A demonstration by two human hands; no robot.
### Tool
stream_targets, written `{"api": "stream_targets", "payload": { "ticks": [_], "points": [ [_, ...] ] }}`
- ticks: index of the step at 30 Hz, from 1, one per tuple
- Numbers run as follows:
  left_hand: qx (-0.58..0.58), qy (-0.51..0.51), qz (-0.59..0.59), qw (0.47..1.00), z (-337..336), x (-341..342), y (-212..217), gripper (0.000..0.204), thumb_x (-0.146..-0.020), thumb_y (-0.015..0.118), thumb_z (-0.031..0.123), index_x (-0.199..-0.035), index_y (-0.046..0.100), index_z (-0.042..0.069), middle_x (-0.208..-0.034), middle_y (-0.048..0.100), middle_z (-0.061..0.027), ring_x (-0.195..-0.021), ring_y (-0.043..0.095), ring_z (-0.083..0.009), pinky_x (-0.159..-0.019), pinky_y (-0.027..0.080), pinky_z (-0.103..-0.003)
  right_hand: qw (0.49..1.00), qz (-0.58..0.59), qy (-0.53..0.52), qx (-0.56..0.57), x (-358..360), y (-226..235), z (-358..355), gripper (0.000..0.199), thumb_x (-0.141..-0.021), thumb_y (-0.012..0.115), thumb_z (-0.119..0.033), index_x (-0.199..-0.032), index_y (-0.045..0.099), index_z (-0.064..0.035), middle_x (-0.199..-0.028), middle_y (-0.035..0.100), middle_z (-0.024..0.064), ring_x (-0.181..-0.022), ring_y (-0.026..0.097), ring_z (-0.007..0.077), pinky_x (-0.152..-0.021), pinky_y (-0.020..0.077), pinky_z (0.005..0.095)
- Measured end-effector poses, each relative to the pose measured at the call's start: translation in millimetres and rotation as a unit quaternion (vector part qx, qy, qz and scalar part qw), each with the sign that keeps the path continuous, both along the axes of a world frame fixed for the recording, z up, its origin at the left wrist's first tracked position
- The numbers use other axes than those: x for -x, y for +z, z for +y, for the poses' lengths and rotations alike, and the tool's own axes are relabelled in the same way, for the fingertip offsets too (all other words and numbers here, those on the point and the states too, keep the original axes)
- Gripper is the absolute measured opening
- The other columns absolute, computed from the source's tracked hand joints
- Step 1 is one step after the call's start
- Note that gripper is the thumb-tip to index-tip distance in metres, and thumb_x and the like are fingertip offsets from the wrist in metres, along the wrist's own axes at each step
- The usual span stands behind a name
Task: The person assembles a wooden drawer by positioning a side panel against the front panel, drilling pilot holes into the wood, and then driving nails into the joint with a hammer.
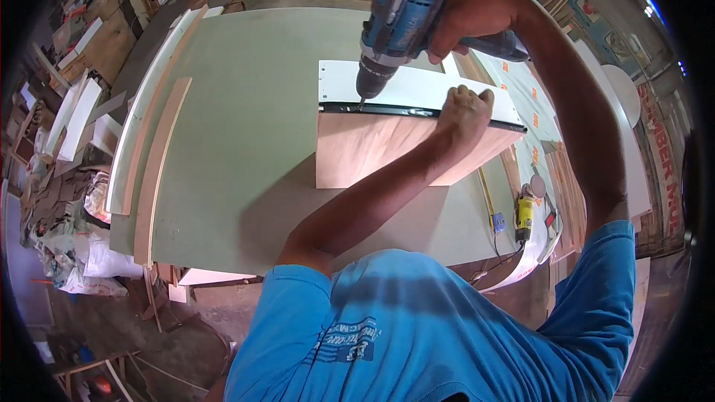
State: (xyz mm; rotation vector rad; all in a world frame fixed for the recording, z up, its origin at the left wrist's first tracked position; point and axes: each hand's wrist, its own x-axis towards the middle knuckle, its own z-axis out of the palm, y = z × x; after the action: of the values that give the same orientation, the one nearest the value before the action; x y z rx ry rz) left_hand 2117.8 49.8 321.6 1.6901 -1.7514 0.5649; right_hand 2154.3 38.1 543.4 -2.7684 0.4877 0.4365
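Observation:
A blue cordless drill is in my right hand, its fingers wrapped round the handle. The drill points down, and its bit meets a black metal rail, which looks like a drawer slide. That rail lies along the top edge of a wooden box with a pale wood side. Beyond the rail is the box's white face, with small holes near its end. My left hand is closed over the box at the rail, toward the right; its fingertips are partly hidden.
The box stands on a wide grey-green table. Long wood strips lie along its left side. At the right are a yellow angle grinder and a tape measure with its blade out. Scrap boards crowd the floor beyond.

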Motion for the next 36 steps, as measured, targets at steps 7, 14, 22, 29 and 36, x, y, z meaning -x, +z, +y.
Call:
{"api": "stream_targets", "payload": {
  "ticks": [7, 14, 22, 29, 36],
  "points": [
    [-0.042, -0.098, 0.162, 0.981, 4, -25, 6, 0.029, -0.082, 0.062, -0.002, -0.106, 0.047, -0.002, -0.081, 0.064, -0.0218, -0.084, 0.064, -0.0368, -0.077, 0.050, -0.046, 1.000, -0.012, 0.016, -0.002, -5, 10, 15, 0.030, -0.063, 0.080, -0.014, -0.090, 0.074, -0.0005, -0.070, 0.069, 0.0075, -0.053, 0.061, 0.0134, -0.050, 0.0489, 0.0288],
    [0.035, -0.241, 0.577, 0.780, 47, -34, 16, 0.017, -0.095, 0.060, 0.011, -0.096, 0.049, -0.001, -0.074, 0.060, -0.0142, -0.070, 0.062, -0.0247, -0.064, 0.048, -0.036, 0.998, 0.035, 0.017, 0.045, -14, 15, 8, 0.036, -0.066, 0.082, -0.012, -0.098, 0.073, -0.0011, -0.079, 0.072, 0.0089, -0.060, 0.066, 0.0144, -0.052, 0.0519, 0.0281],
    [-0.006, -0.178, 0.788, 0.590, 145, -58, -17, 0.021, -0.093, 0.068, 0.025, -0.098, 0.062, 0.005, -0.084, 0.060, -0.0018, -0.069, 0.051, -0.0085, -0.059, 0.039, -0.022, 0.984, 0.034, 0.069, -0.163, -17, 23, 6, 0.037, -0.077, 0.081, -0.011, -0.111, 0.070, -0.0038, -0.094, 0.069, 0.0051, -0.078, 0.061, 0.0131, -0.062, 0.0500, 0.0272],
    [0.097, 0.168, 0.403, 0.895, 165, -112, -4, 0.022, -0.083, 0.077, 0.016, -0.103, 0.070, 0.011, -0.075, 0.062, -0.0026, -0.061, 0.056, -0.0142, -0.060, 0.046, -0.031, 0.991, 0.051, 0.045, -0.116, -6, 23, -2, 0.037, -0.076, 0.083, -0.011, -0.110, 0.070, -0.0019, -0.095, 0.070, 0.0056, -0.080, 0.061, 0.0140, -0.064, 0.0508, 0.0279],
    [0.005, 0.111, 0.219, 0.969, 155, -130, 1, 0.009, -0.083, 0.070, 0.013, -0.091, 0.075, 0.011, -0.076, 0.065, -0.0075, -0.069, 0.064, -0.0259, -0.064, 0.050, -0.039, 0.996, -0.019, 0.040, -0.078, 24, 42, -9, 0.038, -0.076, 0.084, -0.015, -0.108, 0.070, -0.0001, -0.094, 0.071, 0.0068, -0.082, 0.063, 0.0163, -0.071, 0.0527, 0.0305]
  ]
}}
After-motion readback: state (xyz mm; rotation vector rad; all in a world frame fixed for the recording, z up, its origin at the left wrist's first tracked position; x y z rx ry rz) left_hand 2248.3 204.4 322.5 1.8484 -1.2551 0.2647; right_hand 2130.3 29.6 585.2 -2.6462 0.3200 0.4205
